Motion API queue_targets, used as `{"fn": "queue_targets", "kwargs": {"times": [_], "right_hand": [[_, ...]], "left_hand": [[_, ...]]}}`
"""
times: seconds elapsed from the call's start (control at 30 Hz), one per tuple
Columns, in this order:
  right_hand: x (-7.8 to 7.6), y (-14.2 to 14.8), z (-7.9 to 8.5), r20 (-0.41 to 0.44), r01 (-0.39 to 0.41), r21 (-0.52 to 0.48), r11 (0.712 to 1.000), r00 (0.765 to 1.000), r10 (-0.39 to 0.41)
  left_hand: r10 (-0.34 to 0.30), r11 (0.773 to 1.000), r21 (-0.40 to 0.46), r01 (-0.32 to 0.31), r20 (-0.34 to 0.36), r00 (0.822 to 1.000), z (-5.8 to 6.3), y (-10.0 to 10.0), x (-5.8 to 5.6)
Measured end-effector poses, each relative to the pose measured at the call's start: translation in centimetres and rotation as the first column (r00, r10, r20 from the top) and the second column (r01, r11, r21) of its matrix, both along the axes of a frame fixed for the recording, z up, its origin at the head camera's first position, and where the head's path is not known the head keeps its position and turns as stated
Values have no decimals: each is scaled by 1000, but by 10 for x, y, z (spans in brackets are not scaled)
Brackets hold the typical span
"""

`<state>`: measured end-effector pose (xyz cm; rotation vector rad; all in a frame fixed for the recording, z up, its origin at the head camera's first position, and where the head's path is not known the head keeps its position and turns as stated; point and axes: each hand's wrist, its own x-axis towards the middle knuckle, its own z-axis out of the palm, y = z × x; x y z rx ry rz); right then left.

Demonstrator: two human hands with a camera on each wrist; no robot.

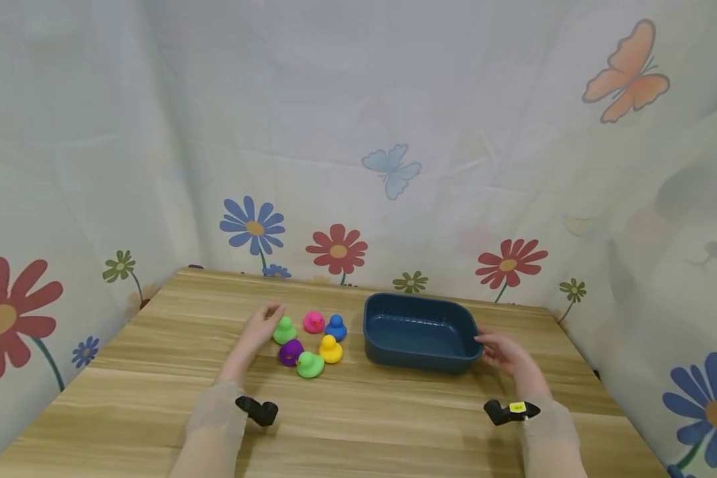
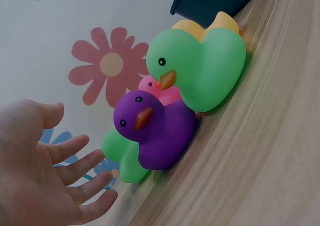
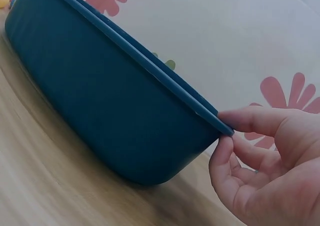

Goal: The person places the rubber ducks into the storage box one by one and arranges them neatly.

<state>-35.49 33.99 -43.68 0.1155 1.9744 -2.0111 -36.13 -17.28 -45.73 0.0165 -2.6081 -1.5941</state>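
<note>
A group of small rubber ducks sits left of the middle of the table. The back green duck (image 1: 285, 330) is closest to my left hand (image 1: 264, 326), whose fingers are spread and hold nothing in the left wrist view. Around it are a purple duck (image 2: 162, 131), a front green duck (image 2: 220, 65), a pink duck (image 1: 313, 322), a blue duck (image 1: 336, 329) and a yellow duck (image 1: 330, 350). To their right stands a dark blue plastic basin (image 1: 418, 358) with nothing in it. My right hand (image 3: 275, 161) pinches the rim at its right end between thumb and fingers.
The wooden table (image 1: 358, 425) runs back to a hanging white curtain (image 1: 311, 119) printed with flowers and butterflies. More of this curtain stands along the left and right sides. Black wrist mounts (image 1: 257, 411) sit over both sleeves.
</note>
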Motion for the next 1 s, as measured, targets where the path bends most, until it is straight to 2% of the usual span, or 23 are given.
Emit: {"fn": "queue_targets", "kwargs": {"times": [0.2,0.5,0.73,1.0], "right_hand": [[5,1,-4,19,22,-51,998,1000,-21],[6,0,-9,-17,-23,-163,986,1000,20],[5,-5,-17,-34,-35,-208,977,999,29],[7,-12,-20,-30,-32,-308,951,999,24]], "left_hand": [[-26,1000,3,26,21,999,-1,2,2],[-45,999,14,44,41,998,-4,-1,2],[-68,998,18,67,58,996,-6,-6,2],[-102,995,5,102,93,990,-8,-11,3]]}}
